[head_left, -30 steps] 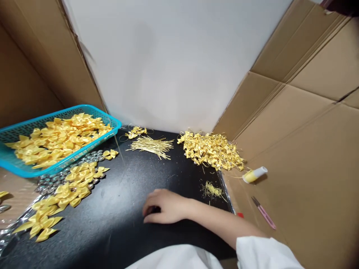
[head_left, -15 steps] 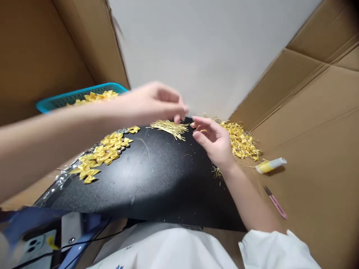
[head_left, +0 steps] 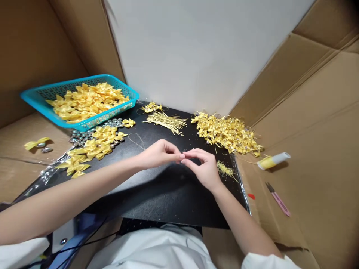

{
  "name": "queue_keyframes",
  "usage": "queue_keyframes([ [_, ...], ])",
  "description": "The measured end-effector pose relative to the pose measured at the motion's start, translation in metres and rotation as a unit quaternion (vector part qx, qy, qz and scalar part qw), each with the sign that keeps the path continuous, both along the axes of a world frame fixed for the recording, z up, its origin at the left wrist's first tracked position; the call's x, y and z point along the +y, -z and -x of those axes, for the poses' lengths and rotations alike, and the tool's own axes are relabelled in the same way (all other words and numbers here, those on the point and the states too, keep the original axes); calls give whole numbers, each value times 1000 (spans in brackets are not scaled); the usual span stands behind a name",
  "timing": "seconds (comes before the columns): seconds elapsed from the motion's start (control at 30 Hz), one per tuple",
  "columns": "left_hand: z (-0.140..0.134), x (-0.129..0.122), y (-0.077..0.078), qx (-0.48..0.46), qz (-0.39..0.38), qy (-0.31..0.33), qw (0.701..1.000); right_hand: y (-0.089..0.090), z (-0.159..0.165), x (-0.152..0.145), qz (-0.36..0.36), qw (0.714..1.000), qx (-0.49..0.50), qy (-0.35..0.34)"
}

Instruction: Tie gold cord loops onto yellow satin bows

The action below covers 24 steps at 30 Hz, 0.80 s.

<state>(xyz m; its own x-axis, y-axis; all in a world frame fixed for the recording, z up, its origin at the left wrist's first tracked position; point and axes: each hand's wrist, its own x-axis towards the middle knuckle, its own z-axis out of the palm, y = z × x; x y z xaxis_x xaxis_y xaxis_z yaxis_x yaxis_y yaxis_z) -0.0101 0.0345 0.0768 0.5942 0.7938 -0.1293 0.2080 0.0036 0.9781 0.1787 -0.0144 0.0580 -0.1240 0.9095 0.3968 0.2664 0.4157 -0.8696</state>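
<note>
Above the middle of the black tabletop [head_left: 159, 194], my left hand [head_left: 164, 152] and my right hand [head_left: 203, 166] meet fingertip to fingertip. Both are pinched closed, and whatever sits between the tips is too small to make out. A thin thread loop [head_left: 136, 139] shows just behind my left wrist; I cannot tell if it reaches my fingers. Beyond my hands lies a bundle of short gold cords [head_left: 166, 122]. Yellow ribbon bows [head_left: 97, 144] and silver beads [head_left: 81, 137] are spread left of my left hand. Finished-looking bows with cord loops [head_left: 228, 132] are heaped behind my right hand.
A turquoise basket [head_left: 78, 125] of yellow bows stands at the back left. On the cardboard at right are a spool of yellow cord [head_left: 273, 160] and pink thread snips [head_left: 278, 200]. Cord scraps [head_left: 225, 169] lie near the right edge. A white wall [head_left: 202, 56] rises behind.
My left hand has come down and toward me, and my right hand has lowered slightly. Their fingertips, apart before, now meet. The view has shifted, showing more of the basket.
</note>
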Motion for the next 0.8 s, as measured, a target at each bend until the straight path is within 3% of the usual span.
queue_keyframes([
  [0.23, -2, 10, 26, -29, 72, 21, 997, 11, -3, 7, -8, 999, -30, 26],
  [0.43, 0, 12, 30, -17, 73, 23, 997, 18, -3, 11, -32, 997, -67, 23],
  [0.6, -1, 11, 32, 13, 60, 15, 998, 32, -2, 13, -90, 979, -169, 72],
  [0.8, -7, 10, 42, 16, 79, -12, 997, 45, 1, 11, -100, 958, -242, 115],
])
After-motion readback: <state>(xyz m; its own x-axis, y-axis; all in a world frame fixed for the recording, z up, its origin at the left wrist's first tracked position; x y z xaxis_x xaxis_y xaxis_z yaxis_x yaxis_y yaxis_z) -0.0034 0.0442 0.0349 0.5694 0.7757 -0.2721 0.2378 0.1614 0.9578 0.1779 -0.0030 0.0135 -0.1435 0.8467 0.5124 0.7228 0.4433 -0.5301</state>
